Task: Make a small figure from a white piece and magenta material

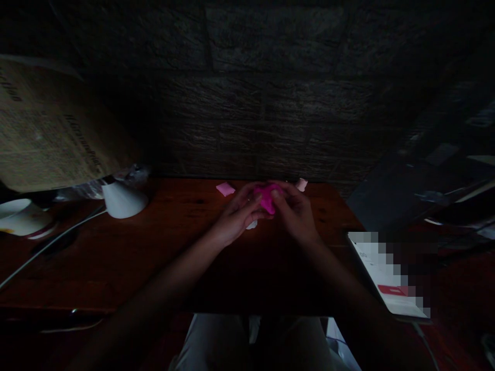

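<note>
Above the wooden table, both my hands grip one bright pink piece [267, 198]. It has an uneven, pointed outline and looks soft, like modelling clay. My left hand [238, 212] closes on its left side, thumb on top. On its right side my right hand [297, 212] is closed too, the thumb pressing its face. Most of the fingertips are hidden behind the pink piece. Just below my left hand lies a small white piece [251, 224]. A flat pink packet-like piece [225, 189] rests beyond my left hand, and a pale pink one [301, 184] beyond my right.
On the wooden table [185, 232], a white cone-shaped object [122, 200] with a cable and a white cup [23, 216] stand left, by a brown printed paper bag [54, 129]. A lit screen [386, 278] lies at the right edge. A brick wall [247, 103] rises behind.
</note>
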Demonstrator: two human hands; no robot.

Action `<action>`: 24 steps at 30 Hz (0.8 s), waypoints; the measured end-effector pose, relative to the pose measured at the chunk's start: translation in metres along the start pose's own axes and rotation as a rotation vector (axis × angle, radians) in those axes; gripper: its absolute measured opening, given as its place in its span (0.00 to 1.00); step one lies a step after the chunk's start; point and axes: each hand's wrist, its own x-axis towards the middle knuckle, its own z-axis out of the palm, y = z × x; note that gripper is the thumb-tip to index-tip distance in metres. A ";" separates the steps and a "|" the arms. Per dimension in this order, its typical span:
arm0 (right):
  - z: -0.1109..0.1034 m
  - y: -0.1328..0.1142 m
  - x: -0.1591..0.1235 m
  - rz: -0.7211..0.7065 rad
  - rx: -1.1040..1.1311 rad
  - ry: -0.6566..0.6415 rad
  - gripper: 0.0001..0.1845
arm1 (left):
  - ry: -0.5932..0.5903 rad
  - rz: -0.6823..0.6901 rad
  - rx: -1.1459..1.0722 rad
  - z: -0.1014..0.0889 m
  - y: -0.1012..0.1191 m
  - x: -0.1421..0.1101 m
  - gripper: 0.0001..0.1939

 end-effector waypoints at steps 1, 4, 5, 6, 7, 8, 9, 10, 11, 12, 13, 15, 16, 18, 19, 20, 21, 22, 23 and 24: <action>0.000 0.000 0.000 0.003 0.005 0.003 0.20 | 0.003 0.000 -0.007 0.000 0.000 0.000 0.22; -0.001 0.001 0.001 0.010 0.011 0.004 0.20 | 0.015 -0.003 -0.022 0.000 0.000 0.000 0.21; -0.001 0.002 0.000 0.015 0.009 -0.002 0.21 | 0.018 -0.005 -0.023 0.000 -0.001 0.000 0.20; -0.001 0.002 0.000 0.020 0.004 -0.009 0.21 | 0.018 -0.006 -0.020 0.000 -0.001 0.000 0.20; -0.001 0.003 0.000 0.025 -0.003 -0.014 0.21 | 0.015 -0.004 -0.010 0.000 -0.002 0.000 0.20; 0.000 0.004 -0.001 0.029 -0.008 -0.018 0.21 | 0.013 0.005 0.006 -0.001 -0.004 0.000 0.21; 0.000 0.005 -0.001 0.038 -0.009 -0.022 0.21 | 0.009 0.021 0.027 -0.002 -0.005 0.000 0.22; 0.001 0.006 -0.002 0.049 -0.004 -0.027 0.20 | 0.004 0.039 0.049 -0.002 -0.007 0.000 0.23; 0.002 0.006 -0.002 0.063 0.005 -0.030 0.20 | 0.000 0.057 0.072 -0.003 -0.008 -0.001 0.25; 0.003 0.007 -0.003 0.074 0.018 -0.030 0.20 | -0.004 0.072 0.097 -0.004 -0.009 -0.001 0.26; 0.003 0.007 -0.003 0.081 0.029 -0.030 0.19 | -0.009 0.083 0.126 -0.004 -0.009 -0.002 0.28; 0.004 0.007 -0.003 0.073 0.034 -0.019 0.18 | -0.018 0.096 0.197 -0.005 -0.010 -0.003 0.31; 0.005 0.007 -0.003 0.057 0.026 -0.007 0.17 | -0.018 0.102 0.239 -0.005 -0.010 -0.003 0.32; 0.005 0.006 -0.003 0.025 0.006 0.020 0.15 | -0.023 0.119 0.321 -0.005 -0.010 -0.004 0.34; 0.005 0.005 -0.003 0.012 -0.004 0.035 0.15 | -0.030 0.135 0.358 -0.006 -0.011 -0.004 0.34; 0.006 0.004 -0.004 0.003 -0.013 0.049 0.14 | -0.039 0.154 0.395 -0.006 -0.011 -0.004 0.34; 0.006 0.004 -0.004 -0.003 -0.019 0.057 0.14 | -0.050 0.176 0.431 -0.007 -0.012 -0.004 0.33; 0.006 0.003 -0.004 -0.005 -0.024 0.058 0.14 | -0.057 0.202 0.467 -0.007 -0.013 -0.004 0.32; 0.006 0.003 -0.005 -0.010 -0.028 0.057 0.14 | -0.059 0.231 0.504 -0.007 -0.013 -0.004 0.30; 0.006 0.003 -0.005 -0.016 -0.031 0.055 0.13 | -0.057 0.257 0.538 -0.007 -0.013 -0.004 0.28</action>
